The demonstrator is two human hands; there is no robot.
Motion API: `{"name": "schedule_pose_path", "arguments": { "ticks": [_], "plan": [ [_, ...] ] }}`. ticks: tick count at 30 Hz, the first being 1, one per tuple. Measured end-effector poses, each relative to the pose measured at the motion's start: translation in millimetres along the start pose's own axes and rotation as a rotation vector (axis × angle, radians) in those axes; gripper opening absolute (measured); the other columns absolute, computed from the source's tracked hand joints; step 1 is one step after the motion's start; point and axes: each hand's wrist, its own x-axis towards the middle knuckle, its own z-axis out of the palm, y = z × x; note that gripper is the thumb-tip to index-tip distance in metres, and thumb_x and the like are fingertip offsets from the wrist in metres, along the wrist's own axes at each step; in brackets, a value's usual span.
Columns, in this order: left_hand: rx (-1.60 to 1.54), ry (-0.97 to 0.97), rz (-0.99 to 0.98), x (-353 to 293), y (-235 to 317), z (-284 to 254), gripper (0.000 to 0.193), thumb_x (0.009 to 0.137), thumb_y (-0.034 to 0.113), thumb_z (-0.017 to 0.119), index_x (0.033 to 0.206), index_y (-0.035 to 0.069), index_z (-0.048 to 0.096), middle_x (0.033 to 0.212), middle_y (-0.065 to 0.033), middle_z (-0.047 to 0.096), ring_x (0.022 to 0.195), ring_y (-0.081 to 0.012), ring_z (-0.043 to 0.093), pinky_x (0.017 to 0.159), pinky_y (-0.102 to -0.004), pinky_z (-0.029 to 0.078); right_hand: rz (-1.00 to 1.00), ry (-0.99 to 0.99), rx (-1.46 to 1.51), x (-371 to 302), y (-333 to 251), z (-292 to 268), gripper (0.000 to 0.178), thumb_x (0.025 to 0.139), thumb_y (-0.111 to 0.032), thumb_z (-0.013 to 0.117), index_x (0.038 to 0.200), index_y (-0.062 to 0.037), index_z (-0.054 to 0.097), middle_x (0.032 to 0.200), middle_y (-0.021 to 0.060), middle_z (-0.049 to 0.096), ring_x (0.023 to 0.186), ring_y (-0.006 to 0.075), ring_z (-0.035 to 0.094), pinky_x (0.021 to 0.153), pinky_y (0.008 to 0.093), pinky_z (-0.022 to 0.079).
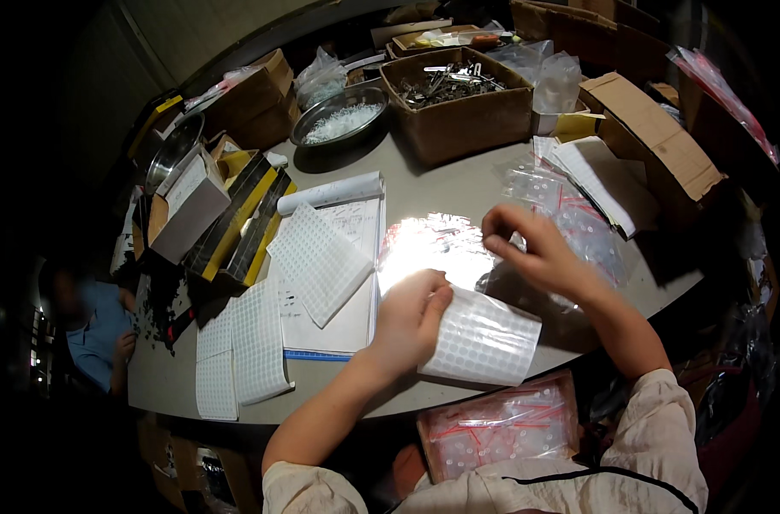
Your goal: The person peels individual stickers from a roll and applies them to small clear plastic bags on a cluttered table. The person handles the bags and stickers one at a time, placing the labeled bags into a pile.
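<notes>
My left hand grips a sheet of round clear stickers by its left edge, thumb on top, near the table's front edge. To the right and slightly farther away, my right hand is raised with thumb and forefinger bent toward each other. Whatever may be between those fingertips is too small to make out. Beyond my hands lies a pile of shiny clear plastic bags, washed out by glare. More clear bags with round stickers spread out to the right of my right hand.
An open box of red-striped zip bags sits below the table edge. Sticker sheets and papers lie at left beside black-yellow boxes. Behind stand a metal bowl of white bits and a carton of metal parts. Another person is at far left.
</notes>
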Motion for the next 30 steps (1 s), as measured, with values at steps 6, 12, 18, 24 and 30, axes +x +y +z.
{"name": "schedule_pose_path", "arguments": {
  "ticks": [6,12,18,24,30],
  "plan": [
    [0.295,-0.342,0.466,-8.6,-13.6,16.4,0.012,0.098,0.011,0.061,0.100,-0.001,0.061,0.139,-0.0264,0.059,0.137,-0.0399,0.052,0.117,-0.0519,0.033,0.303,-0.251,0.147,9.2,19.0,-10.2,0.017,0.100,-0.018,0.064,0.098,-0.0017,0.062,0.085,-0.0008,0.061,0.078,0.0093,0.055,0.069,0.0272,0.046],
    [0.069,-0.378,0.507,-8.9,-13.5,19.9,0.014,0.097,0.012,0.062,0.097,-0.002,0.061,0.138,-0.0265,0.060,0.137,-0.0398,0.051,0.118,-0.0526,0.034,0.194,-0.471,-0.178,6.8,24.6,-3.1,0.023,0.091,-0.023,0.068,0.097,-0.0011,0.066,0.083,0.0148,0.069,0.076,0.0244,0.064,0.072,0.0374,0.051],
    [0.073,-0.252,0.481,-10.1,-7.9,21.8,0.013,0.094,0.010,0.064,0.093,-0.002,0.062,0.138,-0.0286,0.059,0.135,-0.0435,0.052,0.117,-0.0528,0.035,0.298,-0.300,-0.540,2.1,23.5,5.0,0.032,0.088,-0.028,0.075,0.100,-0.0012,0.065,0.091,0.0202,0.072,0.088,0.0382,0.070,0.076,0.0451,0.052],
    [0.126,-0.376,0.428,-12.3,-7.6,17.4,0.041,0.094,0.012,0.060,0.130,-0.007,0.057,0.145,-0.0290,0.051,0.136,-0.0453,0.046,0.117,-0.0517,0.034,0.398,-0.151,-0.634,6.7,38.1,-33.8,0.034,0.087,-0.028,0.080,0.101,-0.0009,0.064,0.092,0.0198,0.071,0.088,0.0366,0.069,0.074,0.0433,0.052],
    [-0.063,-0.412,0.441,-18.2,4.3,16.7,0.016,0.094,0.011,0.063,0.098,-0.004,0.062,0.137,-0.0302,0.059,0.135,-0.0448,0.052,0.119,-0.0521,0.036,0.169,-0.404,0.015,7.9,18.2,-6.7,0.017,0.092,-0.014,0.072,0.100,-0.0036,0.061,0.092,0.0050,0.068,0.085,0.0123,0.062,0.074,0.0306,0.051]
  ]
}}
